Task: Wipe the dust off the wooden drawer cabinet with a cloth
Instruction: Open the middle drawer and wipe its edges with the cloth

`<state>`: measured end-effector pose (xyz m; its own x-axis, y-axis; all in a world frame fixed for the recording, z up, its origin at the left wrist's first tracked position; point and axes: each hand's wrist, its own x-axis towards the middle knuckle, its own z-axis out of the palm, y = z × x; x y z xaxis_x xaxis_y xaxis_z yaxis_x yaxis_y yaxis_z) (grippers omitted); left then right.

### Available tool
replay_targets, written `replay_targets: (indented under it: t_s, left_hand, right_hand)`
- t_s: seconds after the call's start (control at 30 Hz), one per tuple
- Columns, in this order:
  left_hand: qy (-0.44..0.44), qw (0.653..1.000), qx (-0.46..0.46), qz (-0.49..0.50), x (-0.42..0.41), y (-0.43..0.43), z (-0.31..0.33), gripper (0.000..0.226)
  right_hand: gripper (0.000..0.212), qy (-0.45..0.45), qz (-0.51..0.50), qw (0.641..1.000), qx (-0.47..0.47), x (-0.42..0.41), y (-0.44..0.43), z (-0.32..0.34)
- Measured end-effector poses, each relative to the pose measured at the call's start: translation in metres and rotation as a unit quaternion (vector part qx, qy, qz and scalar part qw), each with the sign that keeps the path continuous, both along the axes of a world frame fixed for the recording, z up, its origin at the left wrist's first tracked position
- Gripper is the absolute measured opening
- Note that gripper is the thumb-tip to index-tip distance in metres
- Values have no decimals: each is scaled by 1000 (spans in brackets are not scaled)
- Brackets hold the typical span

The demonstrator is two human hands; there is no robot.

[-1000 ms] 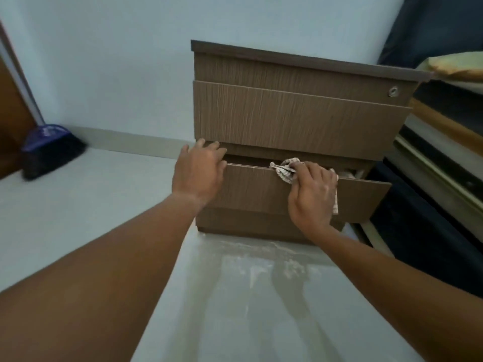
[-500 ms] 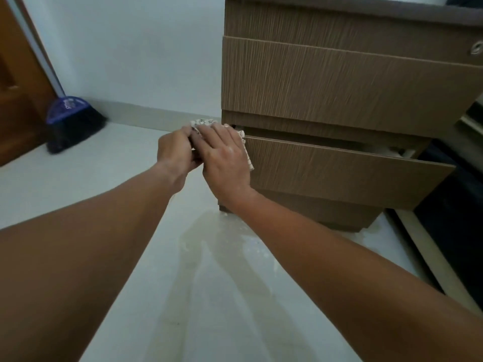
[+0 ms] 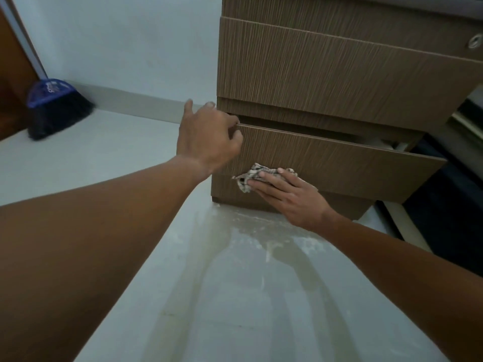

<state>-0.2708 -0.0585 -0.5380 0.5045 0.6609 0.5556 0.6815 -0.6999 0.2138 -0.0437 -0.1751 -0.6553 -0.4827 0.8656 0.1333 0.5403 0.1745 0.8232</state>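
The wooden drawer cabinet point(image 3: 339, 69) fills the upper right, brown with a fine grain. Its bottom drawer point(image 3: 352, 163) is pulled partly out. My left hand point(image 3: 209, 137) grips the top left corner of that drawer front, fingers curled over the edge. My right hand point(image 3: 290, 197) lies flat against the lower left of the same drawer front, pressing a crumpled checked cloth point(image 3: 251, 176) onto the wood. Only the cloth's left part shows beyond my fingers.
A dark broom with a blue head point(image 3: 52, 105) leans at the far left by a brown door point(image 3: 13, 82). The pale floor point(image 3: 235, 296) in front of the cabinet has dusty streaks. Dark furniture point(image 3: 449, 210) stands close on the right. A round lock point(image 3: 474, 41) sits on the top drawer.
My right hand carried the cloth from the drawer's top left corner down onto the lower drawer front. My left hand has taken hold of that top corner.
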Motion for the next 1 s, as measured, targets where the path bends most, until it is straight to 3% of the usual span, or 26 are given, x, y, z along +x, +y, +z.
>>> replay_targets:
  t_s: [0.17,0.5,0.67,0.73,0.8,0.9,0.97,1.0]
  left_hand:
    - [107,991,82,-15,24,-25,2,27]
    - [176,970,156,-54,90,-72,-1,49]
    - [160,977,138,-40,109,-75,0,44]
    - [165,977,136,-24,116,-72,1,42]
    - [170,977,125,-1,124,-71,2,40]
    - [170,978,118,29,136,-71,5,29]
    - [172,979,101,34,142,-71,4,27]
    - [176,979,91,38,145,-71,1,37]
  right_hand:
    - [57,-46,-26,998,-24,42,-38,11]
    - [61,-73,-137,986,-56,108,-116,31]
    - [40,60,-147,986,-58,124,-142,49]
    - [27,160,-174,972,4,135,-149,56]
    - [22,309,-185,924,126,146,-152,65]
    - [28,511,-184,781,308,142,-145,84]
    - [34,581,-185,685,398,132,-135,97]
    - [36,611,-189,647,415,129,-127,100]
